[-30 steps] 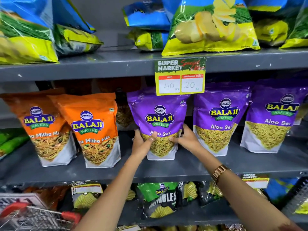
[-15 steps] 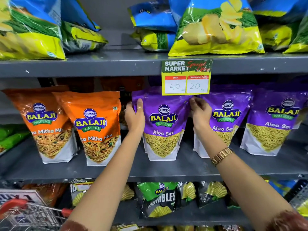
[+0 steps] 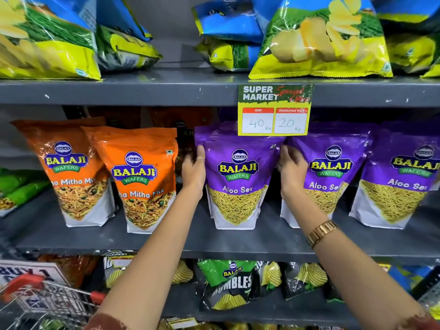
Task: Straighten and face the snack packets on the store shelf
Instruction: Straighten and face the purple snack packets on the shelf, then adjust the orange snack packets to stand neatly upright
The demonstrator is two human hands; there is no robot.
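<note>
A purple Aloo Sev packet (image 3: 238, 177) stands upright, facing out, on the middle grey shelf (image 3: 214, 241). My left hand (image 3: 194, 169) grips its left edge, thumb on the front. My right hand (image 3: 291, 169) holds its right edge, fingers reaching behind. Two more purple Aloo Sev packets (image 3: 331, 177) (image 3: 402, 184) stand to the right. Two orange Mitha Mix packets (image 3: 71, 172) (image 3: 142, 182) stand to the left, leaning slightly.
A yellow price tag (image 3: 273, 110) hangs from the upper shelf edge over the held packet's top. Large chip bags (image 3: 319, 39) fill the top shelf. Dark and green chip packets (image 3: 228, 284) sit below. A wire trolley with a red handle (image 3: 47, 296) is at bottom left.
Both hands have risen from the packet's bottom corners to its upper sides. The packet now stands straighter and faces forward.
</note>
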